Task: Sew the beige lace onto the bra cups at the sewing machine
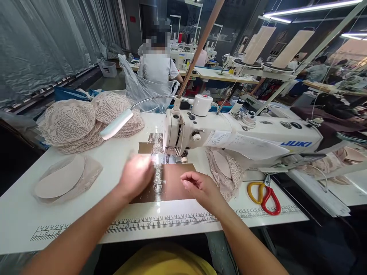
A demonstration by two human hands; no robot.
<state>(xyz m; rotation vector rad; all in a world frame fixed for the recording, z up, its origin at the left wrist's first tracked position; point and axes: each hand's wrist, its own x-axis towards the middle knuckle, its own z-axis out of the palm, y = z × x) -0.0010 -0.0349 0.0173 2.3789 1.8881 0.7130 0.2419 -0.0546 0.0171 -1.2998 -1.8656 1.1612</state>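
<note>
- The Juki sewing machine (229, 130) is set behind both hands.
- A lace bra cup (226, 173) is laid just right of the nearer right hand (200, 187), which is loosely curled and empty.
- The blurred left hand's (136, 173) grip cannot be told.

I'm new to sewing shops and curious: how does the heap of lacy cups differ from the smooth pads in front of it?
The lacy cups are openwork, domed and heaped high; the smooth pads are plain, flatter and lie low. The lacy cups sit bare by the lamp; the smooth pads seem wrapped in clear film. Both are pale beige on the white table.
</note>
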